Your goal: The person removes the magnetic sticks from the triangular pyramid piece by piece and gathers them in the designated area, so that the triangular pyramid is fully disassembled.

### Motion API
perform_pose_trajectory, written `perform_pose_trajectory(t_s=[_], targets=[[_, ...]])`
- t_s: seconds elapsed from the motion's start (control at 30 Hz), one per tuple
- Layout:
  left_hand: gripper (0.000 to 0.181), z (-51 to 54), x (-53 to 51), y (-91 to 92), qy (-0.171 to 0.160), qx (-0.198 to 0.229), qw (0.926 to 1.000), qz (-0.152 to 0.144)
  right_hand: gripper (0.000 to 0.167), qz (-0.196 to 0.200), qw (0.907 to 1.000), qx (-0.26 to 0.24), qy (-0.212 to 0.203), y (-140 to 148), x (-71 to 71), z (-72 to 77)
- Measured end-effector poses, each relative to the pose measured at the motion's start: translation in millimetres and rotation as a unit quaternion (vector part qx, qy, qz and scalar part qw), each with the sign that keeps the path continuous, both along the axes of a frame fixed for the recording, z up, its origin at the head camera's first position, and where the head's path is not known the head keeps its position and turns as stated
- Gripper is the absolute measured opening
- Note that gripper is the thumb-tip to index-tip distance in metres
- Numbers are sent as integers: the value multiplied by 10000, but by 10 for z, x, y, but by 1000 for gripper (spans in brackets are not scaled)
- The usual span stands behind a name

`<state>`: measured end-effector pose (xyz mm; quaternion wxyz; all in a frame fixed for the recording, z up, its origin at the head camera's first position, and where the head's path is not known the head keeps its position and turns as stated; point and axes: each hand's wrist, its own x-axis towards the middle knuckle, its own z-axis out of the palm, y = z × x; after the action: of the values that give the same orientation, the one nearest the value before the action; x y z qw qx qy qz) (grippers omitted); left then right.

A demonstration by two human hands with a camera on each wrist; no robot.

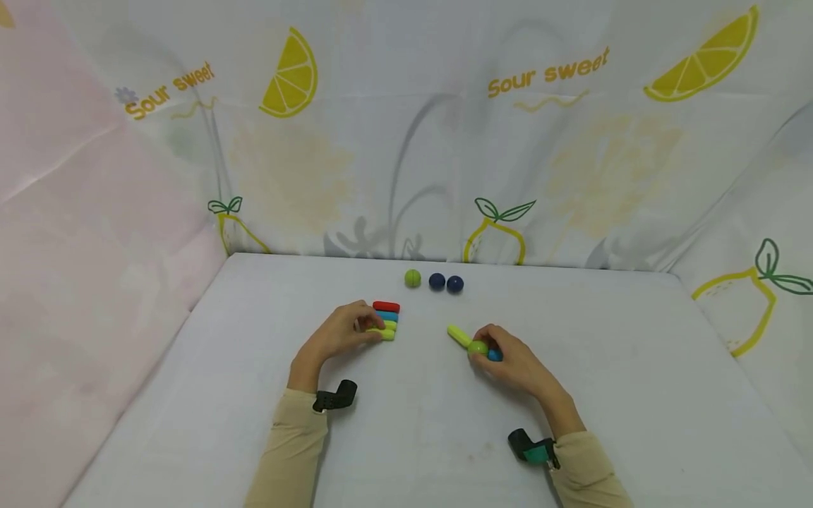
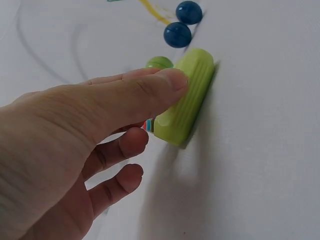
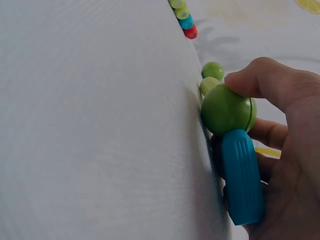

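R hand [image 1: 514, 360], betw. 4 and 5 o'clock in head view, pinches a glossy green round ball [image 3: 225, 110]; a ribbed blue rod [image 3: 242, 175] touches it at 4 o'clock, a slim yellow-green rod [image 1: 459, 335] at 10. Can't tell how firmly they join; twisting the pinch might part them. L hand [image 1: 346, 328], at 9, has thumb and finger closed on a ribbed lime rod [image 2: 187, 100]; a careless push could scatter its row. White table [image 1: 413, 423] seems flat, so two dark-blue balls [image 1: 437, 281] at 11 may roll if bumped. Lemon-printed cloth [image 1: 381, 141] hangs behind, w/ pinkish cloth [image 1: 76, 212] at 9.
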<state>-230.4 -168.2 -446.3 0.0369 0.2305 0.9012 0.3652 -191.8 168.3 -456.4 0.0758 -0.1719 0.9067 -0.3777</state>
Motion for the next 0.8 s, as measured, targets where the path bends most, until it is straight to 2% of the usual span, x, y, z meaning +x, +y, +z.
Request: perform_pose_trajectory(t_s=[0.17, 0.27, 0.37, 0.6, 0.8], targets=[[12, 43, 21, 102, 309, 145, 9994, 8, 27, 29, 10000, 30, -20, 8, 5, -4], [10, 74, 22, 267, 633, 163, 9977, -203, 27, 49, 10000, 31, 39, 19, 9, -7], [12, 89, 36, 473, 757, -5, 9959, -487, 27, 81, 9999, 33, 69, 29, 6, -12], [25, -33, 89, 881, 773, -300, 9911, -1042, 28, 347, 9989, -77, 296, 42, 3, -31], [34, -117, 140, 1103, 853, -892, 9846, -1236, 29, 587, 9972, -175, 438, 76, -6, -40]])
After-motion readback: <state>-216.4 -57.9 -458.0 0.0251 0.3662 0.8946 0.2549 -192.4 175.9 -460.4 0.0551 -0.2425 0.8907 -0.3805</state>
